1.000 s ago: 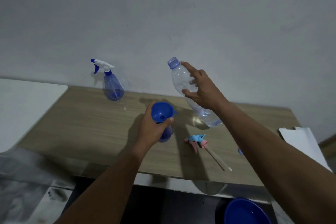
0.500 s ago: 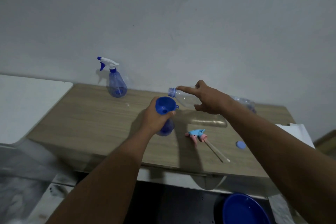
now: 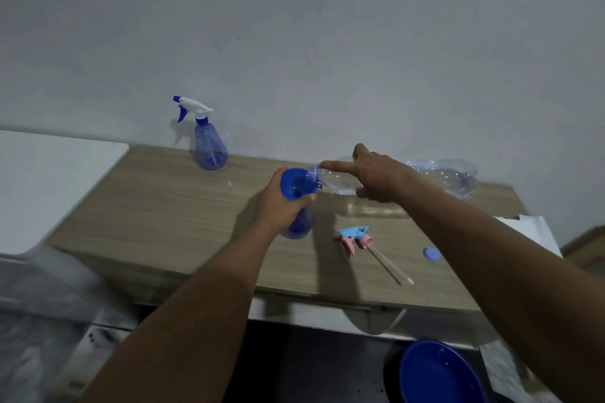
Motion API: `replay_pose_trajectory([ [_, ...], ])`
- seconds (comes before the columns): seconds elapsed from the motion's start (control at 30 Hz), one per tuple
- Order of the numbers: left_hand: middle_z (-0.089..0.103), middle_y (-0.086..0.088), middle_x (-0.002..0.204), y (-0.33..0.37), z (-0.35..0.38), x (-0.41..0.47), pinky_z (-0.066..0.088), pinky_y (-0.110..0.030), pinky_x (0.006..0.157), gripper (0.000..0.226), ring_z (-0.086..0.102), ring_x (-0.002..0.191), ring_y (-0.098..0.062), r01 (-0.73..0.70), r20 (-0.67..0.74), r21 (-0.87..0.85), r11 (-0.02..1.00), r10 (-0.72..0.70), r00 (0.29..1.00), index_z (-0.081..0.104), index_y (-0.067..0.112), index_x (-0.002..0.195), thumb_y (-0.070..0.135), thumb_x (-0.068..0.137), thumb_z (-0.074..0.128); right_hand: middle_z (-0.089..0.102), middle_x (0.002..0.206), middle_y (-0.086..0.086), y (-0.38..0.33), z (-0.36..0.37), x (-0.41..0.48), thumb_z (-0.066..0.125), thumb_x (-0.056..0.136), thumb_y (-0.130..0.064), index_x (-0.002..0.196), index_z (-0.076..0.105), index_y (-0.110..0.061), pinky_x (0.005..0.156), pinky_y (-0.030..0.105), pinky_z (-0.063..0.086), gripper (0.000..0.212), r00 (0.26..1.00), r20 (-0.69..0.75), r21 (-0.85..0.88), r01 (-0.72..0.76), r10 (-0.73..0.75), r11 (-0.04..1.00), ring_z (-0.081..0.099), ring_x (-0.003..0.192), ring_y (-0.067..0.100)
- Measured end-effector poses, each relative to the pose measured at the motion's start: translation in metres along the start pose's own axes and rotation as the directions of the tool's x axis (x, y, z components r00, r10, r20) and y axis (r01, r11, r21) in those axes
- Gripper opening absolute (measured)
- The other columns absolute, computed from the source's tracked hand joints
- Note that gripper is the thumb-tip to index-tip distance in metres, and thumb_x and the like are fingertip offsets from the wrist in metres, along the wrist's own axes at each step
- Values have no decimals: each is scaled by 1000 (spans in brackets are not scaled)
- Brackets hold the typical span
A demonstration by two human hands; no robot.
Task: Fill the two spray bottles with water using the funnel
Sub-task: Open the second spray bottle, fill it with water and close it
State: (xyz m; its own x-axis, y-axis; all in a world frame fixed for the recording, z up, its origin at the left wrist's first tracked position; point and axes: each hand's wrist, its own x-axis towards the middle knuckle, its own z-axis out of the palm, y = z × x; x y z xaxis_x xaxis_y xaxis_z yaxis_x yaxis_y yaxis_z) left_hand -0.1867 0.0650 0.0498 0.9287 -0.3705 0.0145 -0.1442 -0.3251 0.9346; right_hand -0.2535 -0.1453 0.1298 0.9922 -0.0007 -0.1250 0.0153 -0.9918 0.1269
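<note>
Tilting 1 water bottle (image 3: 340, 182); 1 funnel (image 3: 292, 182); seemingly 2 spray bottles (image 3: 210, 150) (image 3: 300, 227)

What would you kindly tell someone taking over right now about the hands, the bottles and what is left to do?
Left hand holds the open spray bottle at its neck, funnel seated on top.
Right hand holds the water bottle tipped, mouth at the funnel.
Spray head and cap lie on the table.
Done: funnel in place. Left: fill this one, then the second spray bottle, sprayer on, by the wall.
</note>
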Motion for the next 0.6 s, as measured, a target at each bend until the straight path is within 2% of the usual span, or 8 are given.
replay_pose_trajectory([
  [0.1,65,29,91,0,-1,-1,41,-11,66,50,57,80,20,4,4,-9,1000,-4,1000,54,45,104,35,67,86,39,128,12,0,-2,-1,70,93,-22,152,7,-58,73,32,41,94,1000,0,-55,-2,2,998,46,83,23],
  [0.17,63,30,92,1,-1,-1,40,-11,67,53,57,81,17,7,6,-11,1000,-6,1000,52,47,104,35,66,86,40,128,12,-1,-3,-2,70,93,-23,153,6,-57,72,32,41,94,1000,-9,-91,-3,2,996,45,82,23],
  [0.47,66,17,105,0,-2,2,45,-18,74,62,62,94,-3,6,20,-14,1000,-6,1000,55,36,118,37,66,86,39,131,12,0,-3,1,68,94,-23,152,5,-58,78,33,45,93,1000,-23,-117,-14,11,993,57,99,28],
  [0.6,65,24,100,0,-1,1,41,-12,69,59,59,87,12,11,18,-16,1000,-10,1000,54,40,113,37,64,87,39,131,12,2,-1,2,67,94,-23,152,5,-58,76,32,41,92,1000,-29,-109,-14,11,994,55,95,26],
])
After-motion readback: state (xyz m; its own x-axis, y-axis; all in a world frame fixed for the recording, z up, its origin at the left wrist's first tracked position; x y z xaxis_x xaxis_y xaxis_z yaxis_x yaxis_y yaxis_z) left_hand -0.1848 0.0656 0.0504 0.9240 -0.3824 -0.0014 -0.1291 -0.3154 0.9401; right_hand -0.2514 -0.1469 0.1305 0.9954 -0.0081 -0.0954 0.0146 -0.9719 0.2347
